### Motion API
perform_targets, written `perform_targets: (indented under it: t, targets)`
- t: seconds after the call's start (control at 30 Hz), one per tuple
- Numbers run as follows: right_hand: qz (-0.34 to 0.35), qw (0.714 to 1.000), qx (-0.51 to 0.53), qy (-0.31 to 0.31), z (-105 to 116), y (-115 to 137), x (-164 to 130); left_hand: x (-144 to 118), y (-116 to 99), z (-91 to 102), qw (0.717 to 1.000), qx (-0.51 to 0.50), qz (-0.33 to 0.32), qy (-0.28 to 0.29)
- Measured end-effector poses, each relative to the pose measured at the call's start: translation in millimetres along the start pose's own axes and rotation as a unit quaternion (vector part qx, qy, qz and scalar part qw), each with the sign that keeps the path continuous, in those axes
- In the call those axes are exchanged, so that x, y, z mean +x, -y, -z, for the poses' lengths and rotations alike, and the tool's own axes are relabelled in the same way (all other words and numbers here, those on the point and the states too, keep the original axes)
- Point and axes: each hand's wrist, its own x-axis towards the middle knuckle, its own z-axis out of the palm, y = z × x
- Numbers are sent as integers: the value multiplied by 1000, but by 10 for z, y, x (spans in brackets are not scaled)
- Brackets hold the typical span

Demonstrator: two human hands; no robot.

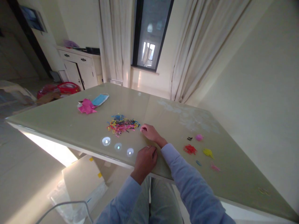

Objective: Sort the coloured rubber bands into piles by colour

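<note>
Nearest the camera are the two pale blue shirt sleeves, running up from the bottom edge to the hands at the near rim of the glossy pale green table. Going left to right: far off on the left of the tabletop lie a crumpled pink piece of plastic and a light blue face mask, touching each other and well apart from the hands. The loose heap of small multicoloured elastic bands sits left of and beyond both hands, spread wider across the table than deep. The left hand rests at the table edge, curled loosely into a fist; whether it holds anything I cannot tell. The right hand reaches forward and left, its fingertips pinched together at the heap's right fringe, so it is the nearer hand to the bands. Right of the arms, well apart, lie small sorted clusters: red bands, a few black bands, pink bands and yellow bands
</note>
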Motion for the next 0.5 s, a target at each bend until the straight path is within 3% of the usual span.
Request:
perform_targets:
  t: [0.07,0.13,0.17,0.27,0.3,0.37,0.5]
  targets:
    - [-4,999,53,8,38,26,-159,5,4,2,1000,-10,3,-1]
    - [-17,983,180,25,98,65,-360,13,8,5,1000,-18,7,0]
    - [-27,959,279,36,136,86,-471,16,10,6,1000,-21,7,-1]
    - [-46,839,539,58,266,136,-797,18,23,9,1000,-16,1,-1]
    - [-47,812,579,56,307,143,-896,16,30,9,1000,-13,-2,-3]
    - [-48,784,618,45,378,140,-1074,9,49,2,1000,-17,-6,-12]
    - [-49,766,640,22,464,97,-1377,2,106,-36,997,-57,-14,-44]
